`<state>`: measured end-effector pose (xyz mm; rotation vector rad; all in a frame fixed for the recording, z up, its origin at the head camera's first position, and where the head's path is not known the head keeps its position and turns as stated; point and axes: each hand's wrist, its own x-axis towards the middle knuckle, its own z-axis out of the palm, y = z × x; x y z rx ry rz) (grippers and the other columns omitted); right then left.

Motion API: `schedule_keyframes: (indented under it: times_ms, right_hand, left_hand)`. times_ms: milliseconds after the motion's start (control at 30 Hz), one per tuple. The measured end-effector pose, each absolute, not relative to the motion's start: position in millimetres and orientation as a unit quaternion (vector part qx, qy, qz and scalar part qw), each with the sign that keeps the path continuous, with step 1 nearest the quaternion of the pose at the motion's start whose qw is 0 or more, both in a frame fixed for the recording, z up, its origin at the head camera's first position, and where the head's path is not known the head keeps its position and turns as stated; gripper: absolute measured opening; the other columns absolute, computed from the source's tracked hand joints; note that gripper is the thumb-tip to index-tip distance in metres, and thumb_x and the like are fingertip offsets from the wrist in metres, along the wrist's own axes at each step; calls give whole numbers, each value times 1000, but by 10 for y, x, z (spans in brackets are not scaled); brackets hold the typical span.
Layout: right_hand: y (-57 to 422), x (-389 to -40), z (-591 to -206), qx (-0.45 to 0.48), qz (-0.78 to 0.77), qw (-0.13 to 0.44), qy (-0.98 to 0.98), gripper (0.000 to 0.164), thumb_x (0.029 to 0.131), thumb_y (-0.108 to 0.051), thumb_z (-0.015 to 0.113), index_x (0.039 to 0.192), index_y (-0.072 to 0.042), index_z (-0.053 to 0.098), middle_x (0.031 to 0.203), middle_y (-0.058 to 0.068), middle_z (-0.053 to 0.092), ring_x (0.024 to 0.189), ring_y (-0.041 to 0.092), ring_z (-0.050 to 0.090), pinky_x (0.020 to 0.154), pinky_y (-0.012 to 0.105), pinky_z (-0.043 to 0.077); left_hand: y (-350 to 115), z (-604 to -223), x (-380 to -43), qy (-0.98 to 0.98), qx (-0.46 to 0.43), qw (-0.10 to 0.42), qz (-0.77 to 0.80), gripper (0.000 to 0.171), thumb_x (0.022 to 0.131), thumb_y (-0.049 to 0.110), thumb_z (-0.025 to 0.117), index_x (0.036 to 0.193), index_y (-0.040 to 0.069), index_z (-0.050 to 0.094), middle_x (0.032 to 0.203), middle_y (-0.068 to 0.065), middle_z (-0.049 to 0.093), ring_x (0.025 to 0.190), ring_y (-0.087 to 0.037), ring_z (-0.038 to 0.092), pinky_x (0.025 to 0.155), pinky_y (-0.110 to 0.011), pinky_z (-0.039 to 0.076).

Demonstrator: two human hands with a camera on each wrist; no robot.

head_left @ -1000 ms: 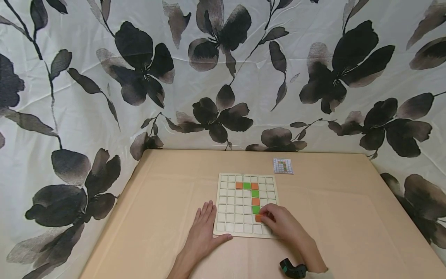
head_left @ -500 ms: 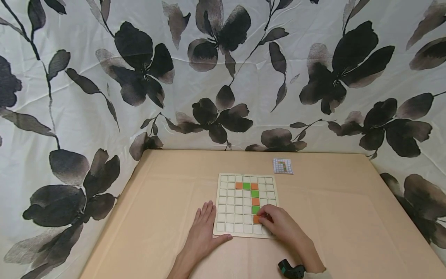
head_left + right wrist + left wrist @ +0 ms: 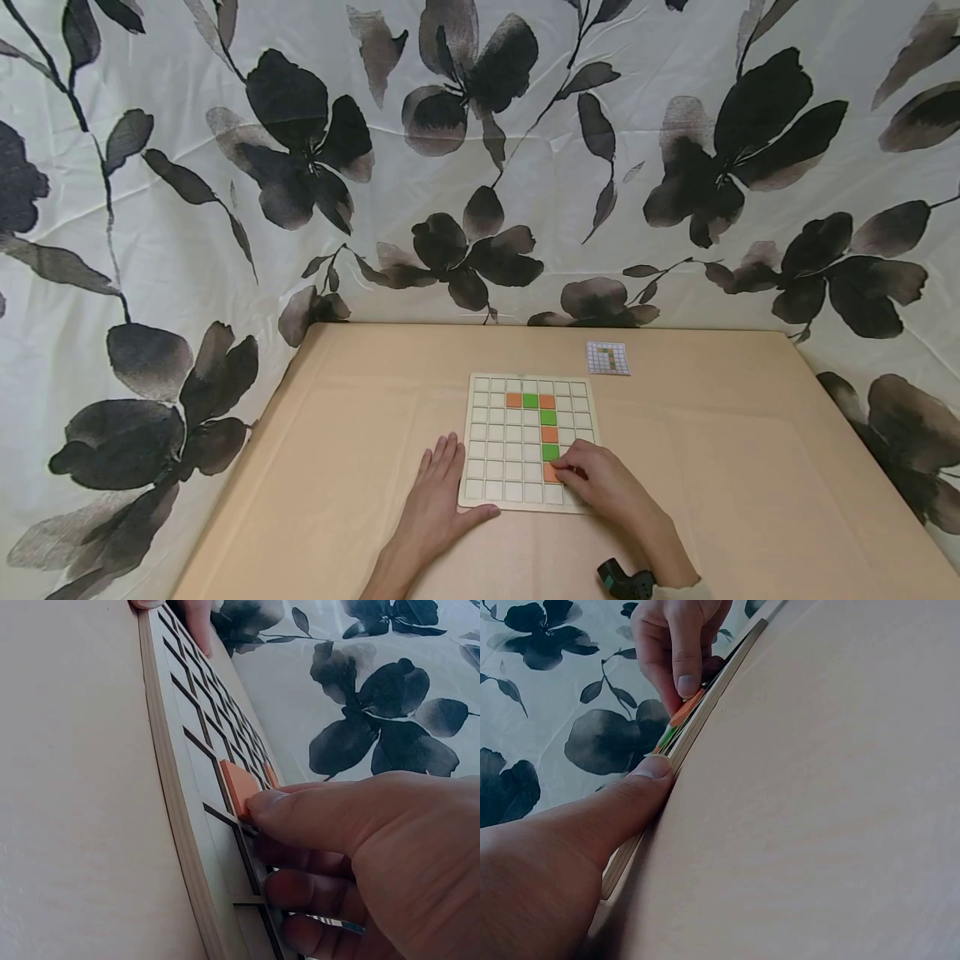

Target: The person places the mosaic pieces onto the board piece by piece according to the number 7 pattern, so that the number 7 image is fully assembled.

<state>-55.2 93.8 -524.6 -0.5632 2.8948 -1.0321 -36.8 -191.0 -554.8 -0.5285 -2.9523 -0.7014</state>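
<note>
A pale wooden grid board [image 3: 495,450] lies on the table, with a bent line of orange and green square tiles set in its cells. My right hand [image 3: 618,492] pinches an orange tile [image 3: 550,473] at the lower end of that line, just below a green tile [image 3: 551,452]. In the right wrist view the thumb is at the edge of this orange tile [image 3: 238,787], which sits partly proud of its cell. My left hand [image 3: 438,500] rests flat with straight fingers along the board's left side, its thumb on the near edge, as the left wrist view shows.
A small printed card [image 3: 608,357] with a coloured grid pattern lies behind the board, toward the right. The light wooden table [image 3: 750,467] reaches back to a white cloth [image 3: 555,175] with dark flowers. A black wrist device [image 3: 628,581] sits on the right wrist.
The right hand has brought the orange tile slightly left and down, into line with the column of tiles under the green one. The left hand has stayed in place.
</note>
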Motion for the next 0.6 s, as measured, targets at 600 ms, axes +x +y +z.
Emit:
schedule_keyframes:
  times_ms: [600]
  right_hand:
    - [940,-550,-5261,-200,-318,1,927,9,88,-13,76,96,-14,81,86,-11,66,73,-3,50,63,16,47]
  left_hand:
    - [-1905,-5554,-358,-957,-173,39,-230,110,77,72,68,151,-4,39,161,-21,34,153,-36,27,129,-49,19]
